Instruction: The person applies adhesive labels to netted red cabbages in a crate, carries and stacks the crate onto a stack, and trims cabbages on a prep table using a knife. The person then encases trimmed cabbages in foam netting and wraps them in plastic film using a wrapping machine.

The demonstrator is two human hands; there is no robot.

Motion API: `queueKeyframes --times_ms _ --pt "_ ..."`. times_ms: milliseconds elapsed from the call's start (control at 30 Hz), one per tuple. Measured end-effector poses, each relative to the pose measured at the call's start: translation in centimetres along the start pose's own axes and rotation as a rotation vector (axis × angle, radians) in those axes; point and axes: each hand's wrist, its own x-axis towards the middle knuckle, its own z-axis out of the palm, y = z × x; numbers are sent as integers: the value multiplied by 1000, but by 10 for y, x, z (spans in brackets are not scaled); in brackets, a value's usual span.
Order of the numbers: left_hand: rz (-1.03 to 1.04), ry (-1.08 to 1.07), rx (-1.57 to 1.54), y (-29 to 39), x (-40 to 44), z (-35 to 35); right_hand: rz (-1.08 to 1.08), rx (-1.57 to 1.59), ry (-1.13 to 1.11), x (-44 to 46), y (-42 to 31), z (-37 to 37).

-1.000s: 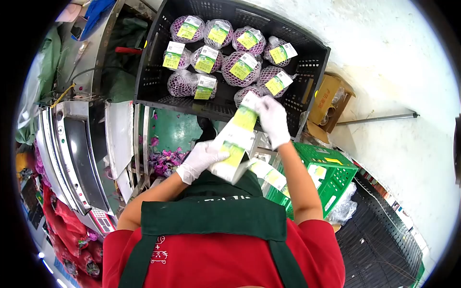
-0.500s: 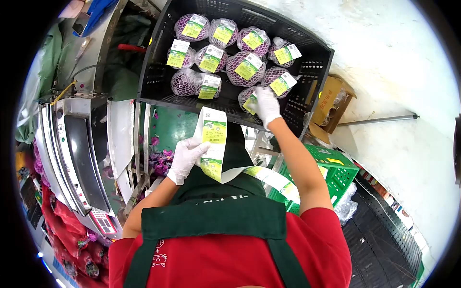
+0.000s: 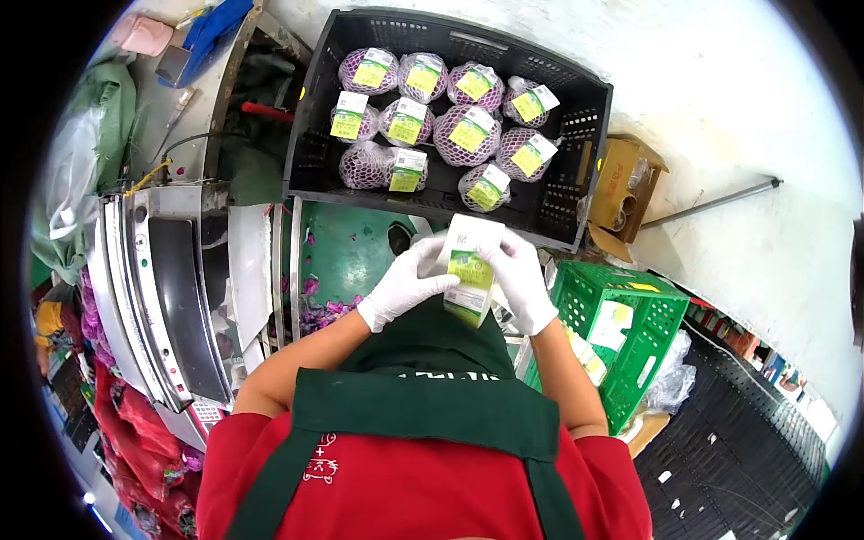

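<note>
A strip of white, green and yellow printed labels hangs in front of my apron. My left hand, in a white glove, grips its left edge with the thumb across the front. My right hand, also gloved, pinches the upper right part of the strip; some of its fingertips are hidden. Just beyond my hands stands a black plastic crate. It holds several round purple pieces of produce in clear wrap and netting, each bearing a label. A labelled one sits nearest my right hand.
To the right stands a green crate with label strips over its side. A cardboard box and a metal bar are by the wall. On the left is a metal machine; purple scraps lie below.
My right hand has come off the produce at the crate's near side and down to the label strip. My left hand has moved right with the strip. The view has shifted slightly.
</note>
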Motion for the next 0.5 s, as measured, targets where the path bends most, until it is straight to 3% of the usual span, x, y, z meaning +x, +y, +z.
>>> queueKeyframes --times_ms 100,133,200,267,300,333,400,467,500 --pt "-55 58 -131 13 12 13 -63 -106 39 -17 28 5" --pt "-160 61 -253 20 11 17 -63 -8 23 -24 32 7" --pt "-114 128 -248 20 12 32 -75 96 9 -28 39 3" --pt "-59 213 -239 21 16 47 -91 657 9 -20 59 -13" --pt "-63 200 -231 23 19 55 -28 626 76 -12 61 -17" --pt "-67 199 -216 25 23 64 -100 149 38 8 117 -40" --pt "-124 197 -209 21 30 87 -113 -413 -24 1 170 -64" --pt "-135 133 -107 1 44 110 18 -677 -125 -40 168 -70" --pt "-142 95 -20 -11 50 122 73 -453 -128 -47 192 -74"
